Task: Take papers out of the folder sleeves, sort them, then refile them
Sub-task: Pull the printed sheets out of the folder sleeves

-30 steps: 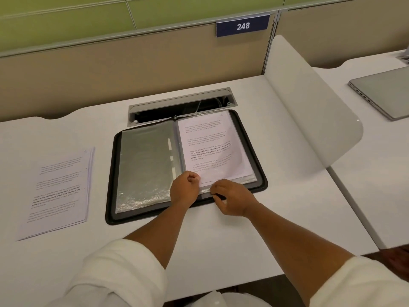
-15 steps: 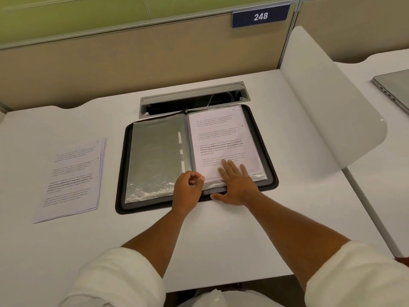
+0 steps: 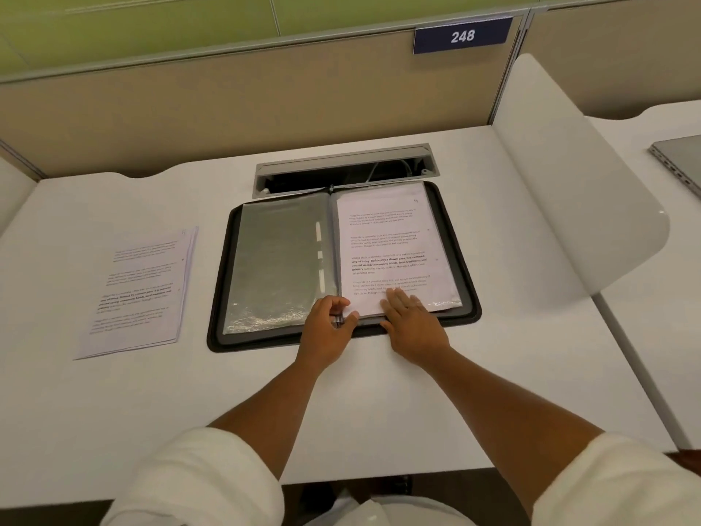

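Note:
A black folder (image 3: 468,260) lies open in the middle of the white desk. Its left page is an empty clear sleeve (image 3: 277,263). On the right side lies a printed paper (image 3: 387,244) marked 4 at its top corner. My left hand (image 3: 329,328) pinches the bottom left corner of that paper and sleeve near the spine. Next to it, my right hand (image 3: 411,322) presses flat on the paper's lower edge, fingers straight. A stack of printed papers (image 3: 140,290) lies on the desk left of the folder.
A cable slot (image 3: 345,172) is sunk into the desk just behind the folder. A curved white divider (image 3: 576,191) rises at the right. Beyond it a closed grey laptop (image 3: 679,161) sits on the neighbouring desk. A partition wall with sign 248 (image 3: 462,35) stands behind.
My right hand went from curled at the paper's bottom edge to flat on the page. The left hand stayed at the corner, its fingers a little looser. The camera shifted slightly.

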`<state>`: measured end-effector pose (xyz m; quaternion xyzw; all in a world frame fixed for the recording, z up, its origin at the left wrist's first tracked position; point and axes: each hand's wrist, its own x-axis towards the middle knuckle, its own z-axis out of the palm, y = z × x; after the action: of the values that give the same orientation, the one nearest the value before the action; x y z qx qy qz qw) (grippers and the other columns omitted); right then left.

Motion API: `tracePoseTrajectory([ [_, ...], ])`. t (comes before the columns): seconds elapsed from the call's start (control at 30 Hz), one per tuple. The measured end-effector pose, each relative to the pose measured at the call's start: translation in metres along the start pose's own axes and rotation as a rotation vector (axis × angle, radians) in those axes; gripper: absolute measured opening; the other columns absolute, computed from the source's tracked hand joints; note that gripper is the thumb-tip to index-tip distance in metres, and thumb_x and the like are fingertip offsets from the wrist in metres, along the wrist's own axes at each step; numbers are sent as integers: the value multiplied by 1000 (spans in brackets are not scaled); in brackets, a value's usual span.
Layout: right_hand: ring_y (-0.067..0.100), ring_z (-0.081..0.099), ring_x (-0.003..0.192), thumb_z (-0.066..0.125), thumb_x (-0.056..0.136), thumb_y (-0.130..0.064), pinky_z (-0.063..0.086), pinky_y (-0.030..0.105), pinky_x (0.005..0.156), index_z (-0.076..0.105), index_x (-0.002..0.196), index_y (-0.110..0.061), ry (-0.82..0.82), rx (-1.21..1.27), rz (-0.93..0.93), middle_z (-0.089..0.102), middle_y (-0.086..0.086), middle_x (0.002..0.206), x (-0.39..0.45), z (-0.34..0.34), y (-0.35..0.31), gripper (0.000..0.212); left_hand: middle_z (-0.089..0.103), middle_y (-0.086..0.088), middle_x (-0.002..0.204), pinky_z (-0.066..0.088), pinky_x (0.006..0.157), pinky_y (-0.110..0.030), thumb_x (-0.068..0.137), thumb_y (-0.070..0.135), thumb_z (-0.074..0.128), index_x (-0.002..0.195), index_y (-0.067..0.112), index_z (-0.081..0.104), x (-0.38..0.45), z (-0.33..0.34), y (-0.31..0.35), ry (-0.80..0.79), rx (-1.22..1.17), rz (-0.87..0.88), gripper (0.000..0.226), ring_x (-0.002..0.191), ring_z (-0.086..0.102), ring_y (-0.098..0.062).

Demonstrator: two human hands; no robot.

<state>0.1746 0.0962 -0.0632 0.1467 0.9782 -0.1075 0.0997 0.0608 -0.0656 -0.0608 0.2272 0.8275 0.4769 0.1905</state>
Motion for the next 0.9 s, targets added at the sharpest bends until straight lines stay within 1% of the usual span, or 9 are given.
tracePoseTrajectory([
  [0.07,23,-1,153,23,108,-33,3,39,125,14,157,-11,7,-21,-6,6,8,166,3,-4,2,55,63,8,105,49,80,-13,91,25,71,106,22,63,-9,-1,-1,32,-16,-5,17,95,61,-6],
  [0.2,22,-14,151,29,105,-34,-1,44,124,0,158,-14,-23,0,38,-13,5,165,7,-15,6,63,65,7,94,51,74,-14,91,20,70,99,23,64,-28,-6,-4,100,-22,13,10,83,61,-5],
  [0.3,23,-13,152,26,106,-30,0,46,124,1,158,-13,-110,-49,37,-12,5,165,11,-17,8,60,66,7,81,51,68,-15,91,18,69,92,21,66,-41,-10,-7,92,-16,-16,5,72,59,-3],
  [0.43,24,0,153,30,104,-14,6,42,124,15,157,-14,-72,-25,21,1,4,166,7,-12,9,55,67,5,70,54,63,-24,90,36,70,83,21,67,-53,-11,-11,44,40,-119,17,63,61,-8],
  [0.6,27,19,150,34,101,-8,29,40,116,28,155,-18,29,-7,56,14,1,165,-8,-13,7,55,74,4,71,61,78,-37,93,46,65,80,16,71,-59,-7,-9,-8,-38,-276,33,66,70,-12],
  [0.67,28,32,145,43,97,-6,36,43,113,41,148,-14,126,6,-12,31,5,160,-15,-8,8,51,75,2,73,61,79,-38,94,47,63,84,15,74,-58,-6,-6,-4,-107,-323,36,67,72,-15],
  [0.77,33,61,121,74,77,-2,52,48,98,67,121,-4,315,-9,-226,64,15,131,-30,10,15,45,76,-2,76,62,78,-36,93,51,62,88,10,74,-53,-2,-1,20,-211,-429,42,70,74,-19],
  [0.83,31,64,117,68,81,-8,49,46,99,70,118,-5,373,-24,-359,66,14,127,-43,21,17,37,76,-3,77,61,77,-35,92,52,63,85,7,73,-48,0,1,31,-235,-482,46,70,74,-21],
  [0.9,27,62,121,47,91,-20,46,43,103,70,121,-8,362,-38,-448,64,12,130,-56,26,16,40,72,1,75,56,70,-32,91,52,65,73,11,69,-44,1,1,36,-203,-502,45,70,69,-19],
])
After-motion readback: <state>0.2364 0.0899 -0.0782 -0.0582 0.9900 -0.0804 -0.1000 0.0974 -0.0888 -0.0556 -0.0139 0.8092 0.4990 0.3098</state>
